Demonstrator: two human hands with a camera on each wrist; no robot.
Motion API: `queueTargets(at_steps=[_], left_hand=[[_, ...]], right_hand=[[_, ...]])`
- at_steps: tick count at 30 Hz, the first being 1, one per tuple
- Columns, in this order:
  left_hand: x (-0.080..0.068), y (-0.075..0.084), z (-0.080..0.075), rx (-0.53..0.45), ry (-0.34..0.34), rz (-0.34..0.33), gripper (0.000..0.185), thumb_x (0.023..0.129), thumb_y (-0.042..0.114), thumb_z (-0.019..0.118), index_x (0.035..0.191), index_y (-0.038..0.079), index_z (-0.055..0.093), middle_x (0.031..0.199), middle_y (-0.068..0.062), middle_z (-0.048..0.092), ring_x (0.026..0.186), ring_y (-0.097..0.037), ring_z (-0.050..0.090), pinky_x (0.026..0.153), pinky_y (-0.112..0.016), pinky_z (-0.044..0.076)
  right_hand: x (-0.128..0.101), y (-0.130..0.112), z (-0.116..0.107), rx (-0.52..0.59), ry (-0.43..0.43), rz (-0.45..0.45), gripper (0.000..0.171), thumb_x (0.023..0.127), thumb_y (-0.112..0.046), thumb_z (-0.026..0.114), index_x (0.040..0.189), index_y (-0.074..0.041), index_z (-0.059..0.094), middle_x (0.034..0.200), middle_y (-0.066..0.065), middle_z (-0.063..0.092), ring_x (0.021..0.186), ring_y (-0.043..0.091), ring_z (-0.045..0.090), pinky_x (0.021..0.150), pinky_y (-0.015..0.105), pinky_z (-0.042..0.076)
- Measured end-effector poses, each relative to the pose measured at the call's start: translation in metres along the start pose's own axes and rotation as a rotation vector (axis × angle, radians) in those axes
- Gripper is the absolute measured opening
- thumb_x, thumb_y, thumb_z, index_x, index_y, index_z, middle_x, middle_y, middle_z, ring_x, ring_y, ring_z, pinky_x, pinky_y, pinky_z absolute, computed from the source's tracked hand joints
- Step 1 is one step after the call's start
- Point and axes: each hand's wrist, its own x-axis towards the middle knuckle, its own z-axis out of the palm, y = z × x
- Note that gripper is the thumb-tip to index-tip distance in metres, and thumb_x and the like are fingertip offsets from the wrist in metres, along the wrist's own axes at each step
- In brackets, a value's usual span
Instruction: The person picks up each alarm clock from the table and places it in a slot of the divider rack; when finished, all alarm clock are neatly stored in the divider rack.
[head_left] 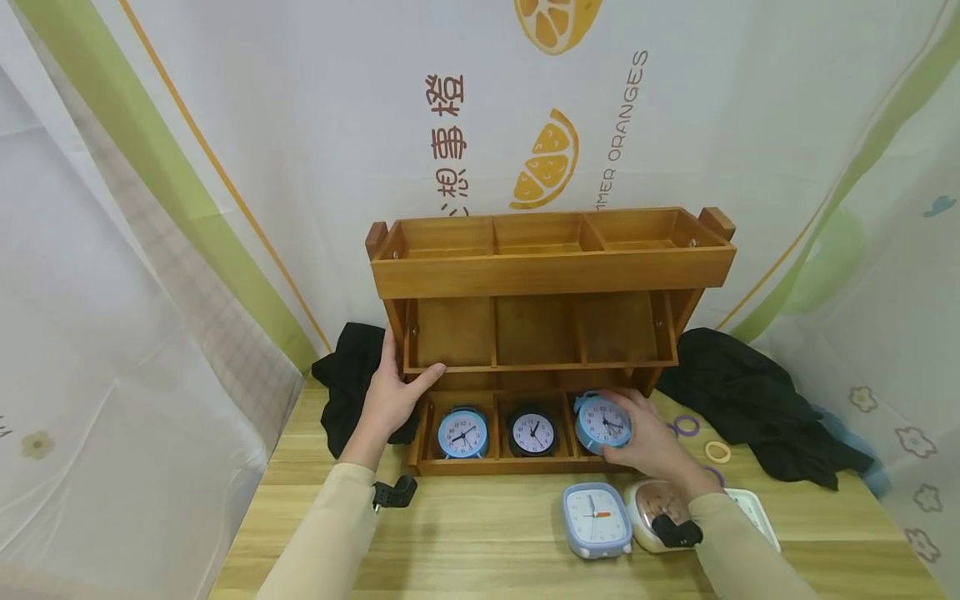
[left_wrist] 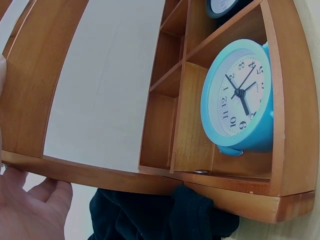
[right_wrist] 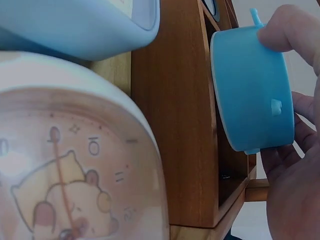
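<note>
A three-tier wooden rack (head_left: 555,275) with divided compartments stands on the table. My left hand (head_left: 390,400) holds its left side, thumb over the middle tier's front edge and fingers along the outside of the side post (left_wrist: 115,176). With my right hand (head_left: 647,437) I grip a round blue alarm clock (head_left: 603,423) by its body, tilted at the bottom tier's right compartment. Its blue casing (right_wrist: 255,90) shows between thumb and fingers in the right wrist view. Another blue alarm clock (head_left: 462,433) sits in the bottom left compartment, and a black alarm clock (head_left: 532,433) in the middle one.
In front of the rack stand a squarish blue clock (head_left: 597,521) and a cream clock with a cartoon face (right_wrist: 75,165). A white item (head_left: 753,512) lies partly behind my right forearm. Rings (head_left: 717,452) and black cloths (head_left: 750,400) lie about the rack.
</note>
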Motion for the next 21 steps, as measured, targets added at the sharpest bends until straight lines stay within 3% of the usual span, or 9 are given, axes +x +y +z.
queueTargets(at_steps=[21], left_hand=[[0.0, 0.0, 0.001, -0.038, 0.0, 0.011, 0.113, 0.094, 0.052, 0.076, 0.165, 0.042, -0.01, 0.173, -0.006, 0.019, 0.155, -0.032, 0.031, 0.121, -0.056, 0.033]], right_hand=[[0.003, 0.011, 0.007, -0.05, -0.066, -0.01, 0.085, 0.066, -0.015, 0.09, 0.142, 0.002, 0.057, 0.141, 0.027, 0.052, 0.124, 0.048, 0.05, 0.098, 0.064, 0.046]])
